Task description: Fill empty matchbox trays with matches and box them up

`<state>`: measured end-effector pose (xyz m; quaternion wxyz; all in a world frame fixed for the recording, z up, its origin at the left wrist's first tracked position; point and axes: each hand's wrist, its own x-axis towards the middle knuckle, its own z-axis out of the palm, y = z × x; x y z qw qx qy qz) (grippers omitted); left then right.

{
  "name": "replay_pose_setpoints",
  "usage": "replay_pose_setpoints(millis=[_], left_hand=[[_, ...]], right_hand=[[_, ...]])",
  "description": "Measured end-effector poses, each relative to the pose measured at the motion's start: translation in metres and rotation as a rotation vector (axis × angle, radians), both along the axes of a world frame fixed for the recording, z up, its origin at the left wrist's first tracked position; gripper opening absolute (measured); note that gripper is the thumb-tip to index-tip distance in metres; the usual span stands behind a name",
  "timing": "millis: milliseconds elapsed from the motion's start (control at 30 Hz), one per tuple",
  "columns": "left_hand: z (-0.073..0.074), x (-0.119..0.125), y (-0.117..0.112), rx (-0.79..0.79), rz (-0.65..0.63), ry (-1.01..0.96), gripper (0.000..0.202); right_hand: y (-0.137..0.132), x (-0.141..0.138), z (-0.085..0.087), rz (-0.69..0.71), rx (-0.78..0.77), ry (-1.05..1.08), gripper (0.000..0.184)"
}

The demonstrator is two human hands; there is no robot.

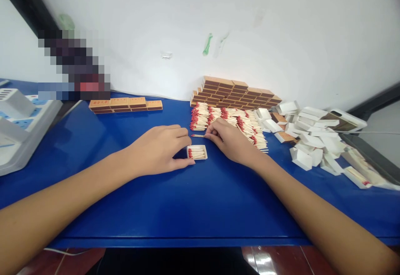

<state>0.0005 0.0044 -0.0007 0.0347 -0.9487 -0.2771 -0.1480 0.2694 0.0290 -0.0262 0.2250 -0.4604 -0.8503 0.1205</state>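
A small white matchbox tray (197, 152) with red-tipped matches in it lies on the blue table (162, 200). My left hand (161, 148) curls round the tray's left side, thumb against its near edge. My right hand (233, 139) pinches one match (197, 135) just behind the tray. A big heap of loose matches (228, 123) lies behind and under my right hand.
A stack of brown matchboxes (236, 91) stands against the wall. A row of brown boxes (125, 104) lies at the back left. Several white empty trays (308, 137) are piled at the right. A white power strip (18, 125) sits at the left edge.
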Motion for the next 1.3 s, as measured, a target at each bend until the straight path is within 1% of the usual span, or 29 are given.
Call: replay_pose_setpoints(millis=[267, 367, 433, 567, 700, 833, 967, 1067, 1133, 1200, 1300], left_hand=[[0.001, 0.0, 0.0, -0.003, 0.007, 0.013, 0.033], [0.001, 0.0, 0.0, -0.002, 0.008, 0.013, 0.033], [0.001, 0.0, 0.0, 0.001, 0.004, 0.013, 0.033], [0.001, 0.001, 0.0, -0.004, 0.009, 0.016, 0.032], [0.0, 0.001, 0.001, -0.007, 0.023, 0.015, 0.033], [0.0, 0.0, 0.002, -0.008, 0.051, 0.012, 0.032], [0.0, 0.001, 0.003, -0.027, 0.073, 0.008, 0.032], [0.001, 0.001, 0.002, -0.028, 0.065, -0.002, 0.031], [0.0, 0.0, 0.001, -0.021, 0.056, -0.005, 0.031], [0.0, 0.0, 0.001, -0.022, 0.053, -0.003, 0.032], [0.0, 0.0, 0.002, -0.036, 0.062, 0.001, 0.031]], right_hand=[[-0.001, -0.004, -0.002, -0.006, 0.017, 0.021, 0.013], [-0.003, -0.006, -0.002, -0.009, 0.026, 0.057, 0.005], [-0.004, -0.008, -0.002, 0.001, 0.03, 0.07, 0.003], [-0.004, -0.012, -0.003, -0.002, 0.011, 0.046, 0.01], [-0.005, -0.011, 0.0, -0.008, -0.015, 0.035, 0.014], [-0.008, -0.005, 0.003, -0.004, 0.003, 0.072, 0.012], [-0.01, -0.004, 0.003, 0.017, 0.027, 0.08, 0.003], [-0.009, -0.005, 0.0, 0.06, 0.019, 0.058, 0.005], [-0.008, -0.007, -0.001, 0.054, 0.003, 0.044, 0.003], [-0.007, -0.008, -0.001, 0.035, -0.013, 0.019, 0.008], [-0.007, -0.009, 0.0, 0.033, -0.017, -0.019, 0.011]])
